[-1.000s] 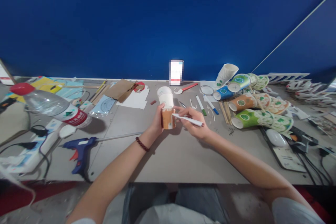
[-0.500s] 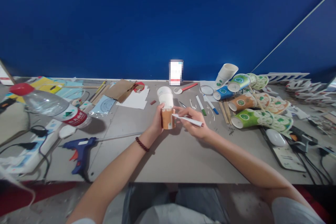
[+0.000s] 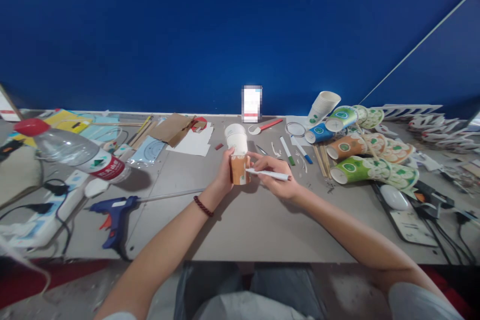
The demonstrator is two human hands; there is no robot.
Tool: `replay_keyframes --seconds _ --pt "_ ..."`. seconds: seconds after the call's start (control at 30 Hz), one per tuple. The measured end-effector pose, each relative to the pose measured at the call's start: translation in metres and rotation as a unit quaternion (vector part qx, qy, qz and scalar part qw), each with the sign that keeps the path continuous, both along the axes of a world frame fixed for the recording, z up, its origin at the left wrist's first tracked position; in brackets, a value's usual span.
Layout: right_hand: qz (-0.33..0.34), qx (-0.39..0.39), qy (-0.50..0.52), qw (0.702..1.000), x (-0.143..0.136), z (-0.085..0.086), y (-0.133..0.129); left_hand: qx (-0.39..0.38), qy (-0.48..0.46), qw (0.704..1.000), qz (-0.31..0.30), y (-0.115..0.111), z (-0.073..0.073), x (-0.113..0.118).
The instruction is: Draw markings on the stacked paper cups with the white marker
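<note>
An orange-and-white paper cup (image 3: 238, 170) is held at the middle of the table, with a white cup-like piece (image 3: 236, 137) right at its far end. My left hand (image 3: 225, 167) grips the cup from its left side, fingers wrapped round it. In my right hand (image 3: 279, 175) is a white marker (image 3: 273, 175), its tip at the cup's right side and its brown end pointing right. Whether the tip touches the cup is too small to tell. Past my right hand lie a green-capped marker (image 3: 287, 151) and a blue-capped marker (image 3: 301, 150).
A blue glue gun (image 3: 114, 215), a plastic bottle (image 3: 82, 152) and a power strip (image 3: 48, 217) are on the left. Cardboard (image 3: 172, 129) and white paper (image 3: 193, 141) lie behind. Several stacks of paper cups (image 3: 352, 170) and wooden sticks (image 3: 321, 159) lie on the right.
The marker's tip has shifted slightly down along the cup, and the marker lies flatter. My left hand and the cup have stayed in place.
</note>
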State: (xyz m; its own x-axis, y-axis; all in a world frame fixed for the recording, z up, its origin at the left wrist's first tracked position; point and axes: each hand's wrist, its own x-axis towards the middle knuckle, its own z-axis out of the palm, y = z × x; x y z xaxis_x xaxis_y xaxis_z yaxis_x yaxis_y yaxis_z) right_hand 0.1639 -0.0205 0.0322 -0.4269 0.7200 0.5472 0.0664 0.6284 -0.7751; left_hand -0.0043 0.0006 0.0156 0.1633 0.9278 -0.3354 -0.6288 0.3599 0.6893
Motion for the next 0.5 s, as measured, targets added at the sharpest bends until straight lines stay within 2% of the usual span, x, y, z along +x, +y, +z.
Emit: replay_keyframes --seconds 0.1,0.3,0.5 --pt "0.016 0.009 -0.018 1.0 0.0008 0.0015 0.0003 -0.011 -0.004 1.0 0.008 0.0012 -0.0007 -0.0003" --pt "-0.02 -0.044 0.038 0.998 -0.0023 -0.0027 -0.0013 0.009 -0.007 1.0 -0.018 0.0002 -0.0002 -0.0005" --pt "0.023 0.023 -0.007 0.999 0.0008 -0.0009 0.0014 -0.021 -0.003 1.0 -0.005 0.001 0.0002 -0.0004"
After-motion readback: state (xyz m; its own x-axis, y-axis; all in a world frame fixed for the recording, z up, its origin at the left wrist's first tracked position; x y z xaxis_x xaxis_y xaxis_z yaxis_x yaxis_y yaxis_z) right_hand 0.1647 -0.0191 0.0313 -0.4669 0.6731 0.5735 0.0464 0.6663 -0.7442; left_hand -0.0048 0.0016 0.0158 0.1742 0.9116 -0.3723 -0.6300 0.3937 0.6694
